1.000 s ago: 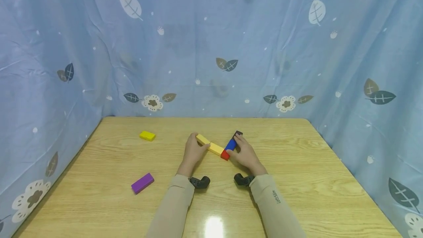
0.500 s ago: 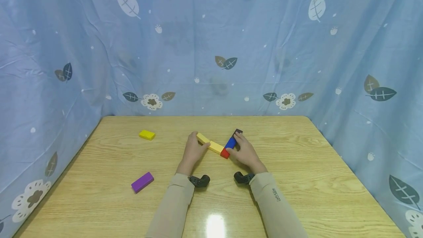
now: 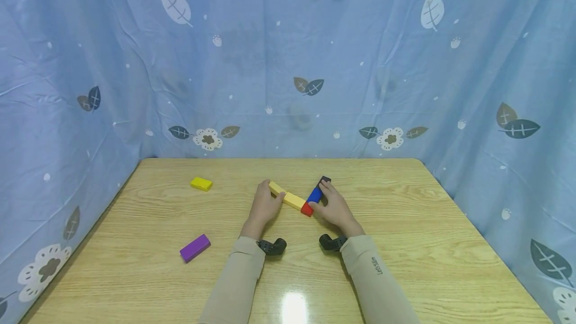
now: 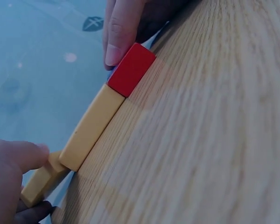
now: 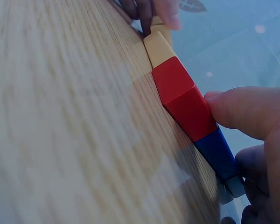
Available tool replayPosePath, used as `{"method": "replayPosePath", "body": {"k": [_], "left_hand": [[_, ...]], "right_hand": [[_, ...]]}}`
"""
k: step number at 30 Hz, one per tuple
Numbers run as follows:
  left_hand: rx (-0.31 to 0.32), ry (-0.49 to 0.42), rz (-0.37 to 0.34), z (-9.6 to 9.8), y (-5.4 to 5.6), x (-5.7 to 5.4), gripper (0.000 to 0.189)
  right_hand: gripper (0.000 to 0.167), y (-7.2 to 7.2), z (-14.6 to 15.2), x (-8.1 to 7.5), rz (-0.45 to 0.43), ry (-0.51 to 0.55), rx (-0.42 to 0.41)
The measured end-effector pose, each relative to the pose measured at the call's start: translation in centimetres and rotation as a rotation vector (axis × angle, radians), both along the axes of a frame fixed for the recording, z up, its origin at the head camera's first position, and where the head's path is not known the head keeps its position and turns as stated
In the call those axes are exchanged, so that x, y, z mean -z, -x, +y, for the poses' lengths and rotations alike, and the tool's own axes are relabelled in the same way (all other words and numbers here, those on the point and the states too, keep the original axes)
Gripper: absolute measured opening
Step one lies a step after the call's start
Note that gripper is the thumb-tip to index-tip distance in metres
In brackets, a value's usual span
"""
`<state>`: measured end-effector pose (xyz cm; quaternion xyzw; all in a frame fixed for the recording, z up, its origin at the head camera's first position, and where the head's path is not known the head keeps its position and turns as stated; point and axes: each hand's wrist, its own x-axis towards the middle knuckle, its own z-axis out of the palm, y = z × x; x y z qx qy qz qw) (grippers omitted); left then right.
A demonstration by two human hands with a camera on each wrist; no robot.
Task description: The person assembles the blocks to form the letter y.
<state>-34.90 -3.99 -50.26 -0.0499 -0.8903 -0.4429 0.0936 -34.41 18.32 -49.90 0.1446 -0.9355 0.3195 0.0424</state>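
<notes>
Several blocks lie end to end on the table in a V shape. Its left arm is two tan blocks, a far one (image 3: 276, 189) and a near one (image 3: 294, 201). A red block (image 5: 182, 100) forms the point, and a blue block (image 3: 314, 195) and a black block (image 3: 325, 179) run back up the right side. My left hand (image 3: 264, 206) grips the far tan block between thumb and fingers. My right hand (image 3: 335, 210) holds the right side, its thumb against the red block beside the blue one and its fingers curled along the blue and black blocks.
A yellow block (image 3: 201, 184) lies at the back left of the wooden table (image 3: 427, 244). Closer to me on the left is a purple block (image 3: 195, 248). A blue patterned curtain (image 3: 279, 54) surrounds the table's back and sides.
</notes>
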Motion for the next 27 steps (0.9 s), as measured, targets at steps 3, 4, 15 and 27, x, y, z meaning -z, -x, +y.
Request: {"method": "replayPosePath", "body": {"k": [3, 4, 15, 27], "left_hand": [[0.001, 0.009, 0.011, -0.05, -0.03, -0.07, 0.066], [0.002, 0.011, 0.016, -0.05, -0.05, -0.08, 0.065], [-0.029, 0.004, 0.003, 0.07, -0.27, -0.23, 0.064], [-0.032, 0.020, 0.003, -0.01, 0.03, 0.09, 0.062]], "right_hand": [[0.074, -0.02, -0.01, -0.01, 0.003, -0.001, 0.003], [0.074, -0.03, -0.01, -0.01, 0.003, -0.001, 0.003], [0.075, -0.06, -0.10, -0.08, 0.003, -0.014, 0.008], [0.076, -0.11, -0.07, -0.31, -0.010, -0.014, 0.007]]}}
